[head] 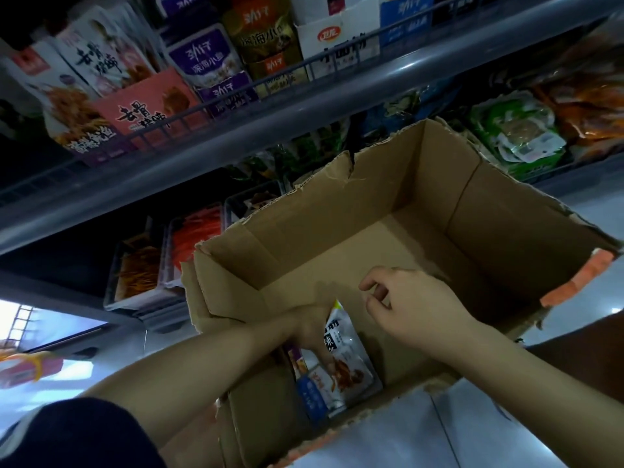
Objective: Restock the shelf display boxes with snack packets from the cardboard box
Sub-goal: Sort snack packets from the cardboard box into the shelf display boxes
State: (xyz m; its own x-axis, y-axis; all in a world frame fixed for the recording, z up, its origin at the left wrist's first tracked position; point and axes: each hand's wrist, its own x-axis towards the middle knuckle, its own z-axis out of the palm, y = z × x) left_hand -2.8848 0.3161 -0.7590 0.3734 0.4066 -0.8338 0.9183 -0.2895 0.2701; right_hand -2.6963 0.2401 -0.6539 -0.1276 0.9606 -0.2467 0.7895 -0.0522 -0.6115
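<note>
1. Down in the lower middle of the frame, the left hand [314, 332] reaches into the cardboard box [472, 211] and grips a white snack packet [347, 363], fingers curled over its front.
2. That packet stands tilted against the near left corner of the box, with a few more packets [312, 400] pressed beside it, one showing a blue lower edge.
3. The right hand [405, 298] hovers inside the box at centre right, just beside the packet's top but not touching it; its fingers are loosely curled and it grasps nothing.
4. Most of the box floor is bare brown card. Its top flaps are torn ragged, and a strip of orange tape [577, 278] runs along the right edge.
5. Across the upper left of the frame, a grey shelf [236, 130] with a wire front rail carries upright display boxes: a pink one [141, 106], purple ones [206, 59] and a white one [337, 35].
6. Below it, at middle left, clear trays [141, 268] hold orange and red snack packs.
7. At upper right, green bags [520, 130] lie heaped on the shelf behind the box.
</note>
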